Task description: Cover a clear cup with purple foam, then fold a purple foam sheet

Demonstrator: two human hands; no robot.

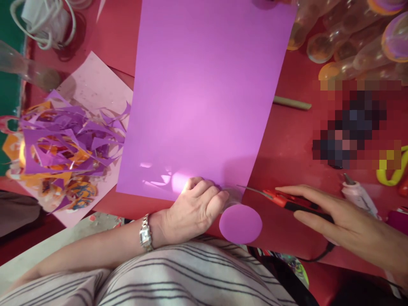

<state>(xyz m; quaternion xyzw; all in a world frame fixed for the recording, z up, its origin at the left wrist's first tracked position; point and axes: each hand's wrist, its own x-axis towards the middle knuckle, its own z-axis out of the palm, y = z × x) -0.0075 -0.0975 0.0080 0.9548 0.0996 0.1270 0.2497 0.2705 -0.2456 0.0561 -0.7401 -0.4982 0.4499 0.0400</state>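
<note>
passage: over flat purple sheet (204, 97); over red table (283, 144) between olive stick (295, 103) and right hand (346, 223) | obstacles: scrap heap (73, 144) blocks left, clear bottles (338, 40) far right, pixelated dark object (352, 123) right, left hand (198, 208) and purple disc (240, 224) near edge

Bright light pools across the middle of the large rectangular purple sheet (204, 97); pale, hard-edged glare patches gather by its lower edge; a soft shadow dims its lower right corner; the clear, rounded plastic containers (320, 47) look stretched and soft at upper right; coarse pixelation masks a dark object (358, 117).
</note>
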